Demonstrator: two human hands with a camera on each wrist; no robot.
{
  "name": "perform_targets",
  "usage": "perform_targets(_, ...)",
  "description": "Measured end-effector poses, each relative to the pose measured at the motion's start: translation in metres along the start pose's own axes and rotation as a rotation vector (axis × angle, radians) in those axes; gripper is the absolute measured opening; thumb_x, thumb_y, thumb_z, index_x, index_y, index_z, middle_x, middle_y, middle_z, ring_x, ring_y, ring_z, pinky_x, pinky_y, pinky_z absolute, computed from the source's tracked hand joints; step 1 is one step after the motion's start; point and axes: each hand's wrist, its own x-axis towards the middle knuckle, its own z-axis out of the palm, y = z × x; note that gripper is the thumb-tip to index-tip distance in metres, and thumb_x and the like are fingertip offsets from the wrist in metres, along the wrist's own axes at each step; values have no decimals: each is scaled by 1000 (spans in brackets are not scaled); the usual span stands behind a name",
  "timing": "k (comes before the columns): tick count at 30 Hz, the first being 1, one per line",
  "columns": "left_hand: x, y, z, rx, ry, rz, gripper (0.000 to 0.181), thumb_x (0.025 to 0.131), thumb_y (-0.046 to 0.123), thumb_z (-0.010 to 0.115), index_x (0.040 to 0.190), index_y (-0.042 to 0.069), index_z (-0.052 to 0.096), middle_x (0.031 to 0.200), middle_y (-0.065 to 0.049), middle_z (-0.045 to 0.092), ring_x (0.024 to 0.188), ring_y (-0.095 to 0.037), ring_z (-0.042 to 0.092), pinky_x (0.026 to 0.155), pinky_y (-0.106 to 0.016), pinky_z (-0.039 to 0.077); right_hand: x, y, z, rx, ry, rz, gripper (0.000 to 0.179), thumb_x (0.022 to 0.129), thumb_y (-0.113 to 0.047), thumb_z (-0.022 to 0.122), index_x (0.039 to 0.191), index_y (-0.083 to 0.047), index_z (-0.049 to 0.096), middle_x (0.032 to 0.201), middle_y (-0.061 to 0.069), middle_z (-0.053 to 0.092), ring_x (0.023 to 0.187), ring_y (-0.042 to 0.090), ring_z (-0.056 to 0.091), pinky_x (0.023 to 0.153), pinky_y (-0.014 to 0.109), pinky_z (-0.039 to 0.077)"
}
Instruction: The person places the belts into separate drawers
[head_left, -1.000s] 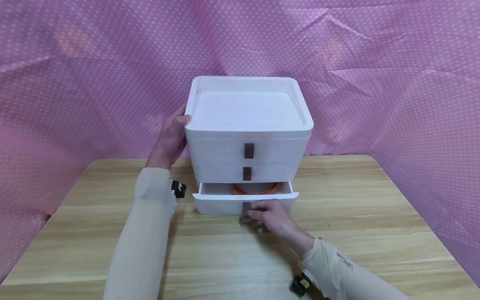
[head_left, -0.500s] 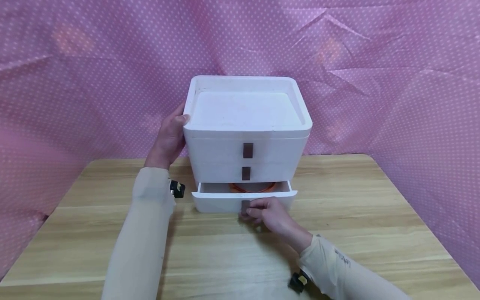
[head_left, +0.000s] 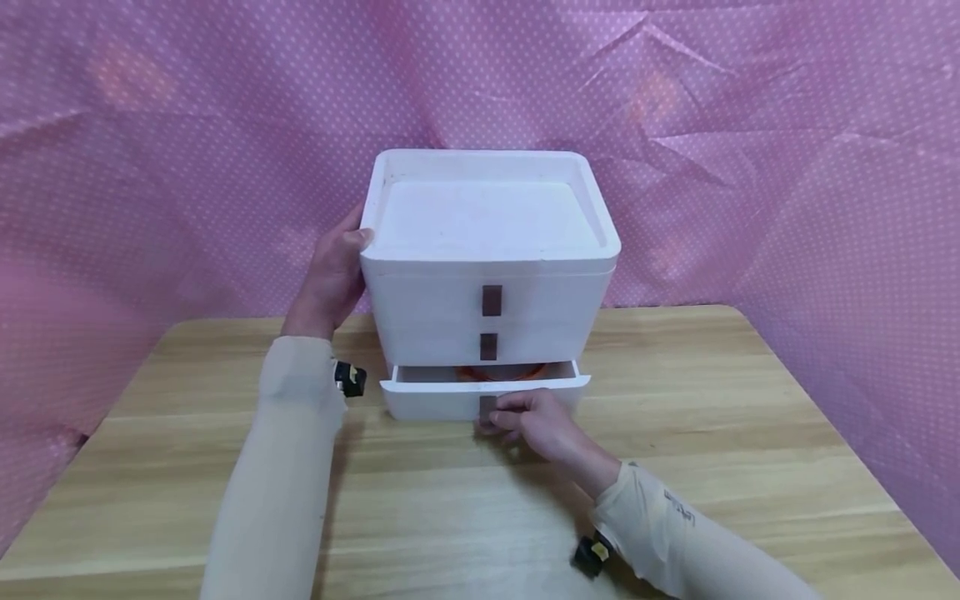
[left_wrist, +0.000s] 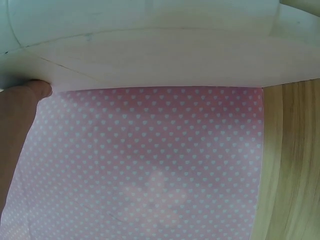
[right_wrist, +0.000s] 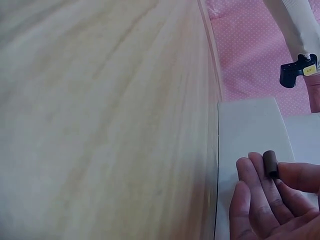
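A white drawer cabinet (head_left: 491,218) with a tray-like top stands at the back of the table. Its bottom drawer (head_left: 431,402) is partly out, and the edge of an orange ring (head_left: 537,372) shows inside. My left hand (head_left: 333,271) presses against the cabinet's left side, thumb at the top rim; its other fingers are mostly hidden along the side. With thumb and fingers, my right hand (head_left: 546,423) pinches the brown pull tab (head_left: 487,407) of that drawer. In the right wrist view the tab (right_wrist: 270,164) appears as a small loop between thumb and fingers.
The two upper drawers (head_left: 420,321) are closed, each with a brown tab. Wood-grain table (head_left: 420,508) surface spreads in front and to both sides. A pink dotted cloth (head_left: 750,167) hangs directly behind the cabinet and around the table.
The bottom drawer has slid a little inward, with my right hand moving along with it; less of the orange ring shows. My left hand keeps its place on the cabinet.
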Motion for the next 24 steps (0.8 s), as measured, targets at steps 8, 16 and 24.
perform_targets(8,-2,0,1,-8,-22,3,65,93,26,44,156,26,29,154,-6,35,137,-30,36,115,-51,24,1,0,2,26,18,-3,17,93,-1,60,103,8,69,100,18,72,94,30,70,79,46,58)
perform_targets(16,-1,1,0,6,-30,14,66,93,26,44,156,26,29,154,-6,36,137,-29,36,115,-52,24,4,0,1,36,39,21,15,93,-1,60,102,8,68,99,18,72,92,28,70,79,45,57)
perform_targets(24,-2,1,-1,24,-27,7,66,93,25,43,157,27,27,156,-4,33,139,-29,33,116,-53,21,5,-1,1,36,23,21,16,93,-2,60,103,8,69,100,17,72,94,27,70,80,45,57)
